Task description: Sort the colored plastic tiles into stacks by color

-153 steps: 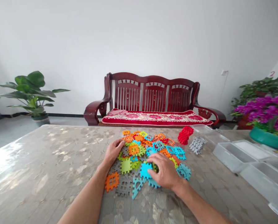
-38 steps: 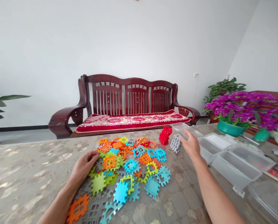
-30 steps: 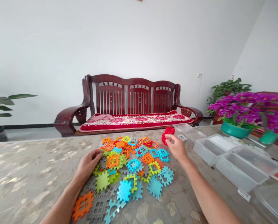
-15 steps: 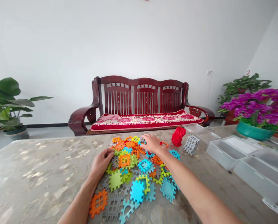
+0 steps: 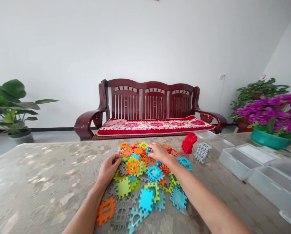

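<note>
A heap of notched plastic building tiles in orange, lime green, blue and grey lies before me. My right hand (image 5: 158, 152) is at the far side of the heap, its bent fingers and thumb closed at a small blue tile (image 5: 149, 151); the fingers partly cover it. At the heap's left edge rests my left hand (image 5: 109, 167). Its fingers are curled with the thumb near the index finger, beside a lime green tile (image 5: 125, 158), and whatever lies between them is hidden. Closer to me are a solid green tile (image 5: 123, 188), a blue tile (image 5: 146, 200) and an orange window tile (image 5: 106, 211).
Right of the heap stand a red stack (image 5: 189, 143) and a grey stack (image 5: 203, 152) of tiles. Clear plastic boxes (image 5: 240, 162) and a teal flowerpot (image 5: 271, 139) occupy the table's right side. Behind the table is a wooden bench (image 5: 152, 97).
The view has shifted slightly, so everything sits a little further right. My right hand's fingers have drawn in at the blue tile. My left hand stays at the heap's left edge.
</note>
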Available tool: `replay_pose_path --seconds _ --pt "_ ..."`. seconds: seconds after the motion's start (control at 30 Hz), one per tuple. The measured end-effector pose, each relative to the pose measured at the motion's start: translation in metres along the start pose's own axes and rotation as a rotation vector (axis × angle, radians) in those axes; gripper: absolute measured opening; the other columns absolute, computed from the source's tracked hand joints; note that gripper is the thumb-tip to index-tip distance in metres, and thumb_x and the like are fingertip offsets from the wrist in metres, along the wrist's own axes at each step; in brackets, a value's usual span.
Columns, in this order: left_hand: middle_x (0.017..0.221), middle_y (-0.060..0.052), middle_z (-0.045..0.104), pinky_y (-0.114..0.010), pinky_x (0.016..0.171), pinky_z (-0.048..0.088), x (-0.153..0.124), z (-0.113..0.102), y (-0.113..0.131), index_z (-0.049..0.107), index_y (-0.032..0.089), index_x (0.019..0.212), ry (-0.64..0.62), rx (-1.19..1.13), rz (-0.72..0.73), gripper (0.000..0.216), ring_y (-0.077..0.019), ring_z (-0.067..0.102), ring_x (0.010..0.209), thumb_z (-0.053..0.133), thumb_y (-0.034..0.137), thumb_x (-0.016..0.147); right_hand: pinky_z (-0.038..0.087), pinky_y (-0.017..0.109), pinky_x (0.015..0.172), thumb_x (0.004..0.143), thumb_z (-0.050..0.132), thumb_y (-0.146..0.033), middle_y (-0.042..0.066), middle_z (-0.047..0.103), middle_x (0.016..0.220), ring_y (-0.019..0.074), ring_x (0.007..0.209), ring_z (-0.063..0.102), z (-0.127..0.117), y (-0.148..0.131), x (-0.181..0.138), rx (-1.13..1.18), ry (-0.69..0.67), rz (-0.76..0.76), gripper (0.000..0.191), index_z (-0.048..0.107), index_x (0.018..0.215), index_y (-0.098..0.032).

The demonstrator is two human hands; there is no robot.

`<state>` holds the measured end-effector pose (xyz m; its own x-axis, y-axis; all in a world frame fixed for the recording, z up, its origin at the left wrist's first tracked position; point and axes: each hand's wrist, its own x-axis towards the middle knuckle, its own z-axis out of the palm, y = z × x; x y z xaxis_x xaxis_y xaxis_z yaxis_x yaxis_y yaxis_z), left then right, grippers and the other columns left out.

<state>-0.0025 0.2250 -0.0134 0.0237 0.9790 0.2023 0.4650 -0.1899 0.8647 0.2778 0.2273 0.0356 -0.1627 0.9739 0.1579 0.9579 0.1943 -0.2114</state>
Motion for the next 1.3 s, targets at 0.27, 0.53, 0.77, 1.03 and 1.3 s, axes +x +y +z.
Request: replay_pose_path --seconds 0.27,0.53,0.77,1.03,1.3 --pt "0.066 0.001 0.069 -0.027 0.062 0.044 0.000 -0.003 0.004 0.071 0.021 0.085 -0.006 -0.009 -0.015 0.038 -0.0188 0.061 0.064 0.062 0.054 0.069 0.048 0.027 0.091 0.090 0.056 -0.023 0.001 0.076 0.107 0.0185 0.100 0.068 -0.006 0.010 -0.031 0.157 0.105 -0.056 0.026 0.078 0.101 -0.029" --pt "0.069 0.000 0.070 -0.029 0.064 0.044 -0.001 -0.004 0.003 0.071 0.021 0.087 -0.014 0.020 -0.008 0.037 -0.0200 0.062 0.067 0.060 0.053 0.071 0.044 0.034 0.101 0.089 0.059 -0.026 0.007 0.073 0.118 0.0231 0.114 0.062 -0.008 0.015 -0.037 0.110 0.195 0.052 0.032 0.071 0.118 -0.023" --pt "0.067 0.001 0.068 -0.028 0.063 0.044 0.001 -0.001 0.000 0.071 0.020 0.087 -0.012 -0.006 0.008 0.037 -0.0191 0.061 0.066 0.059 0.051 0.072 0.048 0.040 0.090 0.081 0.067 -0.039 0.011 0.075 0.107 0.0311 0.107 0.064 -0.001 -0.007 -0.017 -0.027 0.084 0.075 0.037 0.070 0.114 -0.021" --pt "0.068 0.001 0.070 -0.028 0.062 0.045 0.001 -0.002 0.000 0.071 0.021 0.087 -0.011 -0.014 -0.012 0.037 -0.0194 0.061 0.066 0.061 0.052 0.070 0.047 0.035 0.098 0.080 0.064 -0.028 0.008 0.070 0.120 0.0247 0.112 0.063 -0.003 -0.015 -0.029 0.111 0.223 -0.005 0.042 0.066 0.121 -0.023" --pt "0.071 0.000 0.072 -0.028 0.065 0.045 0.002 -0.003 0.001 0.071 0.022 0.086 -0.008 0.009 -0.016 0.038 -0.0202 0.063 0.068 0.061 0.055 0.069 0.045 0.042 0.104 0.080 0.058 -0.029 0.011 0.069 0.119 0.0264 0.114 0.061 -0.047 0.059 -0.103 0.240 0.709 0.064 0.039 0.067 0.118 -0.021"
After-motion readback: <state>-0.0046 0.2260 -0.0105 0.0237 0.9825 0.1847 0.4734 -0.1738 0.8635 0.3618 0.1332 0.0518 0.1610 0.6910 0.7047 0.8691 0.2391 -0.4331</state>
